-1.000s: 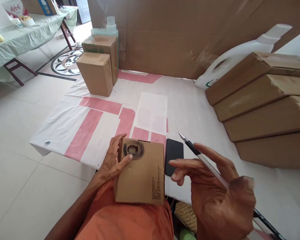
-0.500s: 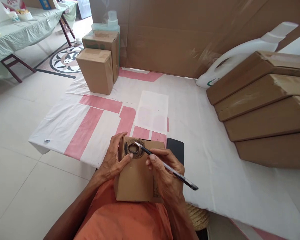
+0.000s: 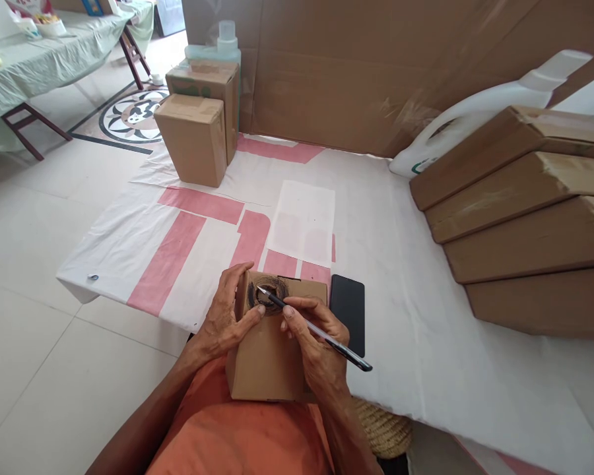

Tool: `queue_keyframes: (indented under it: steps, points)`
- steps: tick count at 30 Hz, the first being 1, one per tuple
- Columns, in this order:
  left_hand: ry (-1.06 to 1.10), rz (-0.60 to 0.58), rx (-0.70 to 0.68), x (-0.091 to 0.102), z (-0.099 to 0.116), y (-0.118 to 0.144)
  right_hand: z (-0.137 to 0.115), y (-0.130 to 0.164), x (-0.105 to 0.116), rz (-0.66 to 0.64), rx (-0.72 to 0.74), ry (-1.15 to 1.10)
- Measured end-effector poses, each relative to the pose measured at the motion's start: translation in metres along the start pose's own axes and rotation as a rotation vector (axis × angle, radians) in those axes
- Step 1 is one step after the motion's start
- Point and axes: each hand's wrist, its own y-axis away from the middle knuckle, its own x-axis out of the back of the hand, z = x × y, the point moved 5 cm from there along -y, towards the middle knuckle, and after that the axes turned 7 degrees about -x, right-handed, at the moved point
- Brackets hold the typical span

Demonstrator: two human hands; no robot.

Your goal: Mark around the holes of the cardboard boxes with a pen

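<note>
A: Two hands on one small cardboard box point(image 3: 270, 349), resting on the lap at the near edge of the counter point(image 3: 426, 316). Left hand point(image 3: 225, 316) wraps the box's left edge, thumb pressed on the top face just beside the dark scribbled ring point(image 3: 268, 293). Right hand point(image 3: 317, 346) is closed around a pen point(image 3: 317, 330), tip on that ring.

B: How does the box handle?

A: Light and fairly stiff, I'd judge; one hand steadies it easily. Corrugated face probably dents under hard pen pressure, and it looks worn through at the ring's centre. Matte surface, not slippery.

B: Best place to hold?

A: By the edges and corners, where the board is stiffest; keep off the ring. Pen is thin, rigid, smooth: pinch it low near the tip.

B: Nearby?

A: Black phone point(image 3: 347, 313) flat on the counter, just right of the box. Stacked cartons point(image 3: 519, 218) far right, two upright boxes point(image 3: 198, 128) at the back.
</note>
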Motion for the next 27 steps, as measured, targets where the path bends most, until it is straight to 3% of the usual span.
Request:
queue_keyframes:
  steps: [10,17,23,27]
  points:
    - [0.016,-0.017,0.015,0.002,-0.002,0.001,-0.01,0.003,0.0,-0.061,0.036,0.08]
    - [0.067,-0.061,0.009,0.003,-0.004,0.004,-0.007,0.013,0.016,-0.121,-0.009,0.119]
    - [0.071,-0.061,0.034,0.003,-0.007,0.004,0.003,0.007,0.056,0.036,-0.004,0.067]
    - [0.071,-0.059,0.038,0.004,-0.006,0.004,0.0,-0.008,0.063,0.077,0.031,0.064]
